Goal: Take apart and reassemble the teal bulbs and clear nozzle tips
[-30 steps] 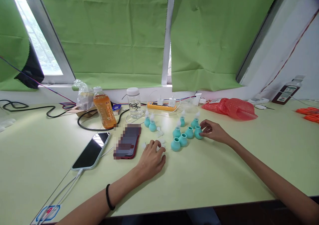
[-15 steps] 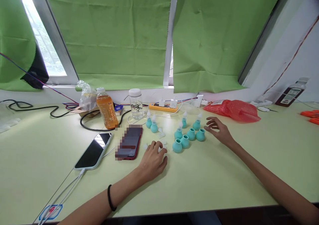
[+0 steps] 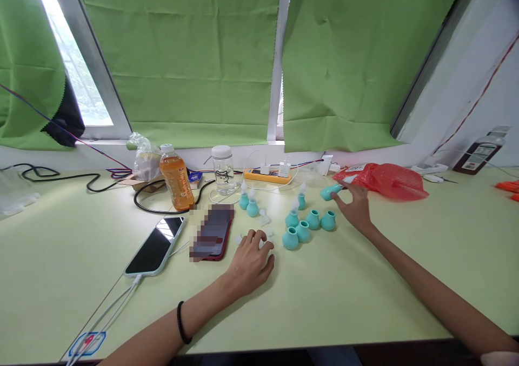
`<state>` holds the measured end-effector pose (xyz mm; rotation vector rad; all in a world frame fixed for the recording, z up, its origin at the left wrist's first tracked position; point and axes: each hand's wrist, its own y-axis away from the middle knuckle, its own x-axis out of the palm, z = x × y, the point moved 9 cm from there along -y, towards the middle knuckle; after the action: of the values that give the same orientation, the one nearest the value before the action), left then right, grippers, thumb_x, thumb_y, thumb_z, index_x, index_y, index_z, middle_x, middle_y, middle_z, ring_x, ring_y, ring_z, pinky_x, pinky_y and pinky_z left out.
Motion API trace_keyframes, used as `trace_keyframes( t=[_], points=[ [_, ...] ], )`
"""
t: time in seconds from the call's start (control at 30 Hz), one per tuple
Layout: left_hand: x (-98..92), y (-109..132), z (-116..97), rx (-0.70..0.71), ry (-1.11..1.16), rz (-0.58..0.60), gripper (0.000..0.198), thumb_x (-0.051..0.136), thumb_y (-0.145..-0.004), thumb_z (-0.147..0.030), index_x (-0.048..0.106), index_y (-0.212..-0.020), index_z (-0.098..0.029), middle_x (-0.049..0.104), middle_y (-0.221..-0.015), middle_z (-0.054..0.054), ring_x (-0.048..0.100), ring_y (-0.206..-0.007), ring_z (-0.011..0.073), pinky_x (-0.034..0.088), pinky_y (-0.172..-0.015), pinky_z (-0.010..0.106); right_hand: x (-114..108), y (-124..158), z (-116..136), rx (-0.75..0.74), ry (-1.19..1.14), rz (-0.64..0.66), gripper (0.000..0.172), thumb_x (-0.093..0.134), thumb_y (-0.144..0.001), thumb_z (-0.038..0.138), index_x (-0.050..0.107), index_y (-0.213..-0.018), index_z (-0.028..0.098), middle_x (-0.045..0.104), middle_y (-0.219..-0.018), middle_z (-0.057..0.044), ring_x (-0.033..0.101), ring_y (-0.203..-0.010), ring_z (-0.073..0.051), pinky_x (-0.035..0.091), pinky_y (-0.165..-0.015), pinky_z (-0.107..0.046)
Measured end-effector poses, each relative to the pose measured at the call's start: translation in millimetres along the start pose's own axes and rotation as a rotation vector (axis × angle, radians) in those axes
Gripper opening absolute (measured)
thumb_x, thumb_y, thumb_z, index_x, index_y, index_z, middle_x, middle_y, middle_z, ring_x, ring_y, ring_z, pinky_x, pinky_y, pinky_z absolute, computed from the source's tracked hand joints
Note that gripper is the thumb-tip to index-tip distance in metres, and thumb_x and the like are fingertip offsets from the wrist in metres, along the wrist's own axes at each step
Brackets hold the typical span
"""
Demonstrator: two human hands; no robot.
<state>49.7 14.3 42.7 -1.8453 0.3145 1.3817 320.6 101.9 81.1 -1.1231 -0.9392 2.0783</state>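
My right hand (image 3: 357, 204) pinches a small teal squeeze bulb (image 3: 331, 192) between thumb and fingers. The bulb is lifted and lies nearly sideways, its neck end towards my fingers, which partly hide it. My left hand (image 3: 252, 260) rests on the table with bent fingers apart, beside small clear plastic pieces (image 3: 265, 219); some lie partly behind its fingertips. Between my hands stand several open-necked teal bulbs (image 3: 290, 238). Other bulbs carry clear pointed tips: a pair (image 3: 252, 208) further left and two more, one (image 3: 301, 200) at the back of the group.
Left of my left hand lie a red-edged phone (image 3: 214, 233) and a white-edged phone (image 3: 154, 247) with cables. Behind stand an orange drink bottle (image 3: 177, 179), a clear jar (image 3: 223, 174) and a yellow power strip (image 3: 267, 177). A red plastic bag (image 3: 389, 182) lies at the back right.
My right hand has taken hold of a tipped teal bulb at the back right of the group, lifted it and tilted it over. My left hand stays in place.
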Motion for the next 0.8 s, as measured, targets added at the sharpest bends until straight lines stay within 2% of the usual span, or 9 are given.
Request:
trace_keyframes(
  t=[0.07, 0.17, 0.23, 0.3, 0.33, 0.4, 0.53, 0.67, 0.8],
  points=[
    [-1.3, 0.0, -0.4, -0.004, 0.015, -0.006, 0.018, 0.039, -0.077, -0.020, 0.051, -0.089, -0.015, 0.046, -0.092, 0.009, 0.043, -0.083, 0.0208, 0.041, -0.068, 0.036, -26.6, -1.9, 10.9, -0.014, -0.062, -0.227, 0.034, 0.051, -0.070, 0.036, 0.052, -0.098, 0.016, 0.053, -0.096, -0.010, 0.045, -0.096, -0.025, 0.031, -0.086, -0.043],
    [-8.0, 0.8, 0.6, -0.023, 0.076, -0.045, 0.020, 0.037, -0.079, -0.023, 0.051, -0.090, -0.016, 0.047, -0.090, 0.009, 0.043, -0.082, 0.0202, 0.039, -0.069, 0.036, -52.8, 7.8, 36.7, -0.022, -0.216, -0.379, 0.034, 0.056, -0.067, 0.033, 0.046, -0.096, 0.017, 0.047, -0.101, -0.011, 0.048, -0.091, -0.025, 0.039, -0.074, -0.038],
    [-14.3, 2.2, 1.9, -0.027, 0.156, -0.082, 0.021, 0.035, -0.080, -0.026, 0.050, -0.089, -0.016, 0.048, -0.087, 0.008, 0.043, -0.080, 0.0196, 0.039, -0.069, 0.035, -50.1, 21.0, 70.4, -0.108, -0.296, -0.246, 0.020, 0.052, -0.071, 0.027, 0.048, -0.089, 0.020, 0.049, -0.098, -0.009, 0.052, -0.084, -0.023, 0.041, -0.070, -0.035],
    [-20.9, 3.8, 1.7, 0.002, 0.267, -0.122, 0.023, 0.031, -0.080, -0.029, 0.048, -0.084, -0.015, 0.049, -0.080, 0.008, 0.043, -0.076, 0.0187, 0.038, -0.066, 0.033, -23.8, 47.4, 123.4, -0.342, -0.306, 0.138, 0.009, 0.051, -0.071, 0.022, 0.052, -0.080, 0.022, 0.053, -0.091, -0.006, 0.054, -0.080, -0.020, 0.042, -0.068, -0.031],
    [-23.3, 4.5, 0.8, 0.028, 0.327, -0.133, 0.025, 0.029, -0.081, -0.031, 0.047, -0.080, -0.014, 0.049, -0.076, 0.007, 0.043, -0.073, 0.0180, 0.037, -0.065, 0.032, -9.9, 69.2, 150.0, -0.490, -0.296, 0.334, 0.009, 0.051, -0.071, 0.020, 0.053, -0.079, 0.023, 0.054, -0.092, -0.006, 0.055, -0.078, -0.018, 0.042, -0.065, -0.029],
    [-23.3, 4.6, 0.5, 0.051, 0.434, -0.116, 0.028, 0.028, -0.081, -0.034, 0.045, -0.073, -0.014, 0.048, -0.069, 0.005, 0.042, -0.067, 0.0157, 0.036, -0.060, 0.029, 1.2, 105.2, 184.0, -0.661, -0.318, 0.510, 0.013, 0.047, -0.071, 0.015, 0.054, -0.079, 0.023, 0.055, -0.094, -0.006, 0.055, -0.071, -0.015, 0.041, -0.057, -0.025],
    [1.7, 1.1, 9.1, -0.106, 0.602, 0.101, 0.036, 0.030, -0.082, -0.038, 0.041, -0.057, -0.015, 0.042, -0.053, -0.002, 0.037, -0.051, 0.0091, 0.030, -0.050, 0.022, 10.4, 130.6, 199.4, -0.669, -0.351, 0.579, 0.017, 0.044, -0.071, 0.010, 0.054, -0.080, 0.021, 0.056, -0.095, -0.005, 0.056, -0.074, -0.013, 0.041, -0.058, -0.023],
    [29.3, 2.2, 6.7, -0.213, 0.968, 0.343, 0.042, 0.027, -0.083, -0.040, 0.040, -0.053, -0.014, 0.042, -0.047, -0.003, 0.036, -0.045, 0.0065, 0.029, -0.048, 0.020, 11.3, 137.7, 197.7, -0.684, -0.415, 0.606, 0.017, 0.045, -0.070, 0.009, 0.052, -0.081, 0.020, 0.057, -0.095, -0.006, 0.056, -0.079, -0.013, 0.043, -0.061, -0.021],
    [40.6, 4.3, 7.2, -0.315, 1.270, 0.421, 0.040, 0.031, -0.082, -0.042, 0.039, -0.055, -0.014, 0.037, -0.042, -0.005, 0.029, -0.039, 0.0050, 0.023, -0.041, 0.019, 5.4, 138.7, 198.6, -0.701, -0.450, 0.560, 0.020, 0.043, -0.071, 0.007, 0.050, -0.085, 0.020, 0.055, -0.099, -0.007, 0.055, -0.084, -0.013, 0.043, -0.064, -0.022]
  ],
)
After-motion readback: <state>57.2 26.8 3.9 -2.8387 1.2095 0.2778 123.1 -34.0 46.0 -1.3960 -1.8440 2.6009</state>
